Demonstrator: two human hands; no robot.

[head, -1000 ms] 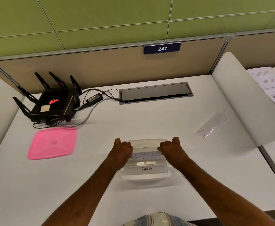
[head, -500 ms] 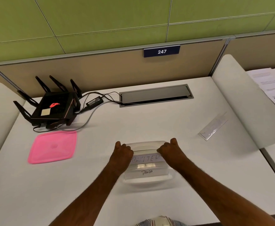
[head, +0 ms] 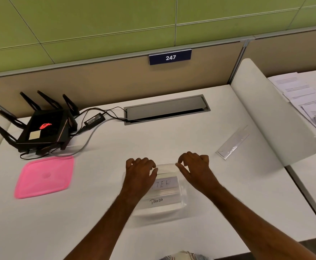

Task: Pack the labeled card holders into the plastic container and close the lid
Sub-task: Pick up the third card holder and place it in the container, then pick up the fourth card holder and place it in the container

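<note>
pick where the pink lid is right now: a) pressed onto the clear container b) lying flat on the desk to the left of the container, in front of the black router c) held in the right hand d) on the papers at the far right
b: the pink lid lies flat on the desk, left of the clear container and just in front of the router, with neither hand touching it.
</note>
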